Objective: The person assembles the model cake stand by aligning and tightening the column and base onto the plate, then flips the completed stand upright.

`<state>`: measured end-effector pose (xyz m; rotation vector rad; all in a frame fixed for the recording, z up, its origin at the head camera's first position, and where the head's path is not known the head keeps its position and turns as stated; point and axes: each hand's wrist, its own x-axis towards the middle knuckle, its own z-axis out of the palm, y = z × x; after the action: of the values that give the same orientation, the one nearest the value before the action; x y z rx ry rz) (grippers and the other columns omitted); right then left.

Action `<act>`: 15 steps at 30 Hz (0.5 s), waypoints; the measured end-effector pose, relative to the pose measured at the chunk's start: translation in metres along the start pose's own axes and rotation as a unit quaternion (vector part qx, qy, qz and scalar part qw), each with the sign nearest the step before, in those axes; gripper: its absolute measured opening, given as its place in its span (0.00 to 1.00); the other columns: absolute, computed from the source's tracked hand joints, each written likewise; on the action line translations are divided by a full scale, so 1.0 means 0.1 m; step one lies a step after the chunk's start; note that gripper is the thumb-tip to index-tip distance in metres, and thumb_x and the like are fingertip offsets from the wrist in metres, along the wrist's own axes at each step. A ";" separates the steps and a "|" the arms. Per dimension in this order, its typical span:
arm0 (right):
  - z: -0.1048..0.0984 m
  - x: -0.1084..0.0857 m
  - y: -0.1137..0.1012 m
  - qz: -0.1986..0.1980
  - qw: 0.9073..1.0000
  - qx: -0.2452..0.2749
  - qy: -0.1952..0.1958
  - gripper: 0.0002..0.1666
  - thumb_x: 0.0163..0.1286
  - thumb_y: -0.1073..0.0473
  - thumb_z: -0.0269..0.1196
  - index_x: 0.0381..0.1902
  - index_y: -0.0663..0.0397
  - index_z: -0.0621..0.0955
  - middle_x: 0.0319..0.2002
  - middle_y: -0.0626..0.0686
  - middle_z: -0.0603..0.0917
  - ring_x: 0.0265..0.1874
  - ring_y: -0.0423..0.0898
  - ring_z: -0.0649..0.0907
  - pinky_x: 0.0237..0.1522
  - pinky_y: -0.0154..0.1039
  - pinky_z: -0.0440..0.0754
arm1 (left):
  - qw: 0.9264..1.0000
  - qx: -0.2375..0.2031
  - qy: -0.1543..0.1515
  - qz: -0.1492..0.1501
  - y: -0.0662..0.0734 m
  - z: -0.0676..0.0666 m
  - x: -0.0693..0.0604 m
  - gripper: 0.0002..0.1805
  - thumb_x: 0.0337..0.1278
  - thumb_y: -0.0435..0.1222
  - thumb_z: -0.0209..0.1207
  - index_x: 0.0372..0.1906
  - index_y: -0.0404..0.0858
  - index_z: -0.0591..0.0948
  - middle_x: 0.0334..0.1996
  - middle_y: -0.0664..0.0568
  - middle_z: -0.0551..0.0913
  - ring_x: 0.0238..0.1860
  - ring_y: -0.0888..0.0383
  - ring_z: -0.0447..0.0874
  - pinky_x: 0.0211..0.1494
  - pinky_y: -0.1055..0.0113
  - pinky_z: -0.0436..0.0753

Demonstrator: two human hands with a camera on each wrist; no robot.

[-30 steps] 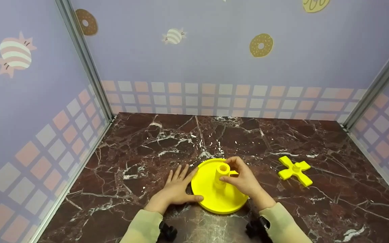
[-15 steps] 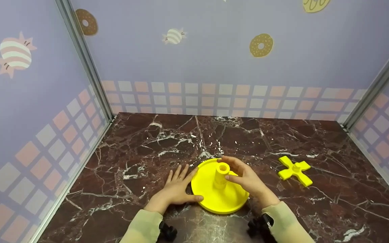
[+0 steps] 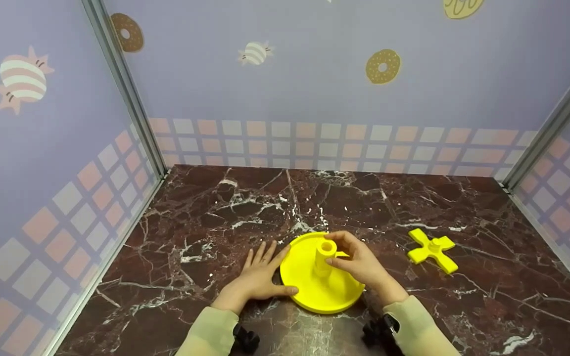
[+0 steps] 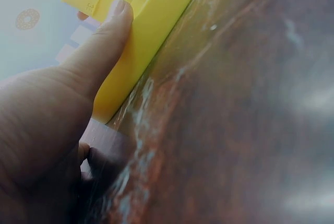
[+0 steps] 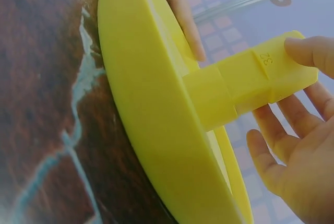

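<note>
A round yellow dish point(image 3: 301, 277) with a raised rim lies flat on the dark marbled table. From its middle rises a yellow hollow post point(image 3: 323, 259), upright, with the top hole visible. My right hand point(image 3: 364, 267) holds the post near its upper end; in the right wrist view the thumb presses one side of the post point(image 5: 245, 83) and fingers lie behind it. My left hand point(image 3: 260, 277) is spread at the dish's left side, its thumb resting on the rim point(image 4: 146, 36). Marks are moulded on the post, looking like "32" in the right wrist view.
A yellow four-armed cross point(image 3: 432, 250) with a short centre peg lies on the table to the right of the dish. Patterned lilac walls point(image 3: 314, 89) enclose the table at the back and both sides, with metal strips at the corners.
My right hand loosened and shifted slightly to the right around the post, then its fingers came back against it. The dish, the left hand and the cross have stayed in place.
</note>
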<state>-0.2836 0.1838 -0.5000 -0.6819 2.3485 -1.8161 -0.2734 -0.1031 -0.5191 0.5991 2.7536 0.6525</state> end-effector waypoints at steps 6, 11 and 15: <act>0.06 0.01 0.02 -0.007 0.998 -0.031 0.046 0.28 0.63 0.66 0.73 0.58 0.64 0.74 0.56 0.65 0.82 0.51 0.54 0.84 0.51 0.36 0.85 | 1.000 0.001 0.002 0.003 0.00 0.00 0.00 0.61 0.53 0.72 0.62 0.85 0.52 0.48 0.85 0.40 0.41 0.84 0.35 0.32 0.84 0.35 0.34; 0.09 0.02 0.03 -0.024 0.996 -0.053 0.067 0.27 0.61 0.66 0.75 0.54 0.63 0.73 0.52 0.64 0.81 0.48 0.53 0.84 0.48 0.38 0.87 | 1.000 0.005 0.002 0.004 0.00 0.00 0.00 0.61 0.53 0.72 0.62 0.85 0.52 0.48 0.85 0.39 0.41 0.84 0.35 0.33 0.84 0.35 0.35; 0.08 0.02 0.03 -0.022 0.997 -0.039 0.055 0.33 0.61 0.65 0.75 0.60 0.64 0.72 0.57 0.67 0.81 0.54 0.58 0.83 0.56 0.47 0.86 | 1.000 0.001 0.001 0.002 -0.01 0.01 0.00 0.62 0.53 0.72 0.62 0.85 0.53 0.47 0.85 0.40 0.40 0.84 0.35 0.32 0.84 0.36 0.34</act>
<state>-0.2834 0.1765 -0.5044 -0.6653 2.5053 -1.8322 -0.2737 -0.1032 -0.5200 0.6044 2.7563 0.6502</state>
